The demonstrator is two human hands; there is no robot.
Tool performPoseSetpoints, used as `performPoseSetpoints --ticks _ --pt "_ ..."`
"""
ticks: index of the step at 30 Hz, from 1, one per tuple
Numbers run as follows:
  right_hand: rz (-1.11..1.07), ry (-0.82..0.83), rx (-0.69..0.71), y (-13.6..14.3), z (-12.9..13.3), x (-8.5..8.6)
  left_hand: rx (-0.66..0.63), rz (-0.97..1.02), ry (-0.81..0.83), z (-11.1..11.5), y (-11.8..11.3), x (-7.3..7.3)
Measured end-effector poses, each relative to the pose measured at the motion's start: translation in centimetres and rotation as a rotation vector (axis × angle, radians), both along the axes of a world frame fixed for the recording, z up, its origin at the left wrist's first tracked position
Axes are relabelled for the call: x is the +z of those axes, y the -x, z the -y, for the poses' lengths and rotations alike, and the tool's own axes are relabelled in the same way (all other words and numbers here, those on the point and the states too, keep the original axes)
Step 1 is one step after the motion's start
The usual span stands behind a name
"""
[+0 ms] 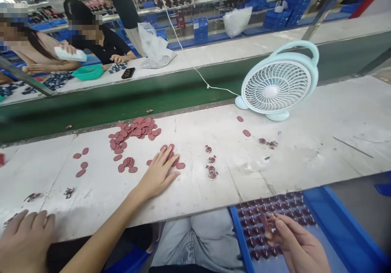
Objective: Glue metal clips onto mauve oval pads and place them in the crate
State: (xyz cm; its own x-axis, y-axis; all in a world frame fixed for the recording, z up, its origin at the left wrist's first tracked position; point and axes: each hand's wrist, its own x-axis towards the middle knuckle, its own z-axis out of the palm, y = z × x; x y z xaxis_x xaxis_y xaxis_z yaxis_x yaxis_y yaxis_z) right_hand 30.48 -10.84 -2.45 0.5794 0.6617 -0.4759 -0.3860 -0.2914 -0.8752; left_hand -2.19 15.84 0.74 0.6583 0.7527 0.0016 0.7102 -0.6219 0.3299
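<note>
My left hand (pixel 157 175) lies on the white table with its fingers spread over several dark red oval discs (pixel 181 166). Behind and to the left of it is a large heap of the same discs (pixel 139 127), with a smaller cluster (pixel 128 163) nearer. At the lower right, my right hand (pixel 297 240) pinches a small dark red piece (pixel 269 224) between thumb and fingers. It is over a blue tray (pixel 240 240) holding rows of dark red pieces. Small dark red bits (pixel 211 172) sit in a line right of my left hand.
A light blue fan (pixel 277 81) stands at the table's back right, its cord running up leftward. A clear bottle-like object (pixel 255 165) lies before it. Another person's hand (pixel 27 240) rests at lower left. People sit beyond the green conveyor (pixel 183 88).
</note>
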Motion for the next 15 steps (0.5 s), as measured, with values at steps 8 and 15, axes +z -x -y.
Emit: performPoseSetpoints --ticks 8,15 --pt "0.045 0.008 -0.315 -5.6 5.7 -1.2 -0.093 -0.130 -0.016 5.2 -1.2 0.9" --pt "0.091 0.065 -0.352 -8.7 10.5 -4.9 0.078 -0.037 -0.054 0.7 -2.8 2.8"
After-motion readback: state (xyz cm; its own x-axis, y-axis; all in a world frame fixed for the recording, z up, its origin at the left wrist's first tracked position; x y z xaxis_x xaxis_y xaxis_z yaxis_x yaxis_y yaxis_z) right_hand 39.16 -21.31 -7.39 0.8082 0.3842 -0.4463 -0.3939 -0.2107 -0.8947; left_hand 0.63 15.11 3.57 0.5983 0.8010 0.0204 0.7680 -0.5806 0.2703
